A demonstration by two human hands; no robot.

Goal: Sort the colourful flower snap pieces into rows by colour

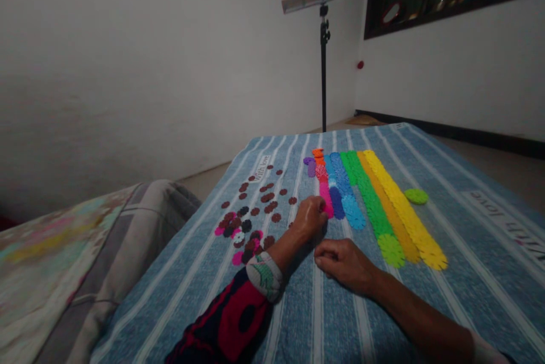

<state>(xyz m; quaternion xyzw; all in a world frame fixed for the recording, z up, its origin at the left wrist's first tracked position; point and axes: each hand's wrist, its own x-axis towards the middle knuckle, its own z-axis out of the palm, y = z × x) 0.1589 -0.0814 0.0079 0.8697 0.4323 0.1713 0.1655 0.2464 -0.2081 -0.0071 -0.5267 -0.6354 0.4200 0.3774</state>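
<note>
My left hand point(310, 217) is closed, its fingertips pinched on a pink notched plastic disc at the near end of the pink row point(325, 198). Just nearer and to the right, my right hand point(344, 262) rests low over the cloth with its fingers curled together; whatever they may hold is hidden. Beside the pink row lie overlapping rows of discs: dark blue point(336, 203), light blue point(352, 210), green point(374, 210), orange-yellow point(395, 233) and yellow point(419, 227). Loose brown discs point(268, 197) are scattered left of my left hand, mixed with pink discs point(237, 258) and black ones point(246, 225).
A blue striped cloth point(426, 313) covers the work surface. A small lime green pile point(416, 196) sits apart at the right. Past the far edge stands a black pole point(324, 80) bearing a long panel. Another fabric-covered surface point(140, 227) is at the left.
</note>
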